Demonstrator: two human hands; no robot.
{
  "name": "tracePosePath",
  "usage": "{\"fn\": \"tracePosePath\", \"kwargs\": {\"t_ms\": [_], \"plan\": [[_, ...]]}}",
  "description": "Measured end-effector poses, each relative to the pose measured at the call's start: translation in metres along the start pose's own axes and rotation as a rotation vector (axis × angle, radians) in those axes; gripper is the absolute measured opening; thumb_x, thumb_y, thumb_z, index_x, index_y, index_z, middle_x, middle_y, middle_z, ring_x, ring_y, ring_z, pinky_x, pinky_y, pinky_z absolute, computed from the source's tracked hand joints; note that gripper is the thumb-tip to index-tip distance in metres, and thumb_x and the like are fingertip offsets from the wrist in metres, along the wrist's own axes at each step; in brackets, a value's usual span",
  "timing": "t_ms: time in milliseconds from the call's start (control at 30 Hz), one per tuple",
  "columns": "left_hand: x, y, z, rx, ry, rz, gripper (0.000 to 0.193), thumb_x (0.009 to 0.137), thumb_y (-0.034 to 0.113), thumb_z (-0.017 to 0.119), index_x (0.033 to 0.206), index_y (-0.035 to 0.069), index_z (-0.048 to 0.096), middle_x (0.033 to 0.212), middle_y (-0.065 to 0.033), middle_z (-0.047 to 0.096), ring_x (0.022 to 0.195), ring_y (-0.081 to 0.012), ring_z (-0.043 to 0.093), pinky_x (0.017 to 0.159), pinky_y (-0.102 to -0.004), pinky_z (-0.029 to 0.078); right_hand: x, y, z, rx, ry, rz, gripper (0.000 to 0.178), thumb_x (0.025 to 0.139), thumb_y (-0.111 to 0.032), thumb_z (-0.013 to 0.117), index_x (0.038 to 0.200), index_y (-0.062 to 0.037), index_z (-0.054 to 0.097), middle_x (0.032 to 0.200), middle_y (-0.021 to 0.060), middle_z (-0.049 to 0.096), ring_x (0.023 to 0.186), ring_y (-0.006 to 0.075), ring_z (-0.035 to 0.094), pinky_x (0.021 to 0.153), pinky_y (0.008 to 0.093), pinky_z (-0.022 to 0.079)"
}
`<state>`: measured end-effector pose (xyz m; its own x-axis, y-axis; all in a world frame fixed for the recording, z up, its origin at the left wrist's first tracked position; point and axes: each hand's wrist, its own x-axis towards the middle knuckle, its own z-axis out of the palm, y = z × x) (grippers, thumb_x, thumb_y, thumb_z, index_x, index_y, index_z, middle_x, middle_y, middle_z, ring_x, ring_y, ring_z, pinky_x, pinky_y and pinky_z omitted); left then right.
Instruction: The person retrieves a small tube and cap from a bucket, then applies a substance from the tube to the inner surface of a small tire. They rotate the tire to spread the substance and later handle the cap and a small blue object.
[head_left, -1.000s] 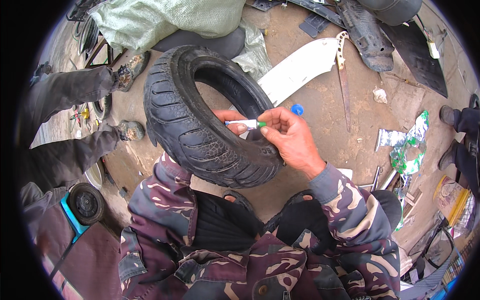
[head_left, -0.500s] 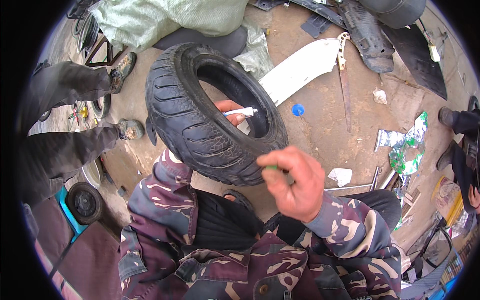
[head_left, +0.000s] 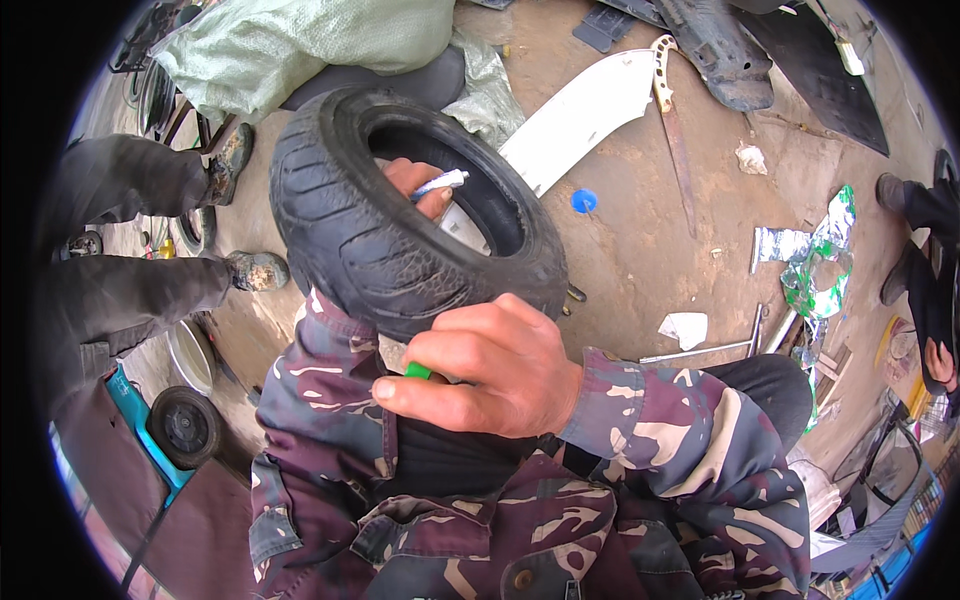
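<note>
A worn black scooter tire stands tilted in front of me, its rubber finely cracked along the tread. Through its opening shows my left hand, closed around a small white-and-blue squeeze tube whose nozzle points right. The left forearm passes behind the tire, so part of that hand is hidden. In front of the tire's lower edge is my right hand. Between its thumb and bent fingers it pinches a small green cap.
Beyond the tire lie a pale green woven sack, a white curved panel and a rusty handsaw. A blue disc and crumpled foil packaging are on the floor. Another person's legs are at left.
My right hand has moved left across the tire's lower edge with the green cap, which now shows more plainly. The tire and my left hand with the tube appear slightly further left.
</note>
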<state>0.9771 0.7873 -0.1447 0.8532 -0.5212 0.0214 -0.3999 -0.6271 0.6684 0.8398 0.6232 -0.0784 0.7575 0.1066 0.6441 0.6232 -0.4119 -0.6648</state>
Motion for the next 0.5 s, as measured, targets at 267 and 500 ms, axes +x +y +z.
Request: {"fn": "tracePosePath", "kwargs": {"t_ms": [267,500], "plan": [[0.048,-0.049,0.028,0.462,-0.312,0.279,0.016,0.092,0.02,0.078,0.105,0.012,0.08,0.099,-0.0099,0.065,0.1,-0.0339,0.064,0.092,-0.0471,0.042,-0.007,0.014,0.009,-0.026,0.015,-0.054,0.048,0.09,-0.022,0.073,0.135,-0.0321,0.061,0.114,-0.0057,0.058,0.096,0.0119,0.063,0.068,0.0294,0.044],[0.065,-0.051,0.044,0.574,-0.459,0.163,0.016,0.093,0.024,0.076,0.102,0.011,0.078,0.1,-0.0124,0.072,0.106,-0.0331,0.066,0.094,-0.0511,0.045,0.001,0.025,0.005,-0.053,0.065,-0.061,0.048,0.087,-0.019,0.072,0.132,-0.0342,0.062,0.112,-0.007,0.058,0.096,0.0116,0.065,0.068,0.029,0.045]]}}
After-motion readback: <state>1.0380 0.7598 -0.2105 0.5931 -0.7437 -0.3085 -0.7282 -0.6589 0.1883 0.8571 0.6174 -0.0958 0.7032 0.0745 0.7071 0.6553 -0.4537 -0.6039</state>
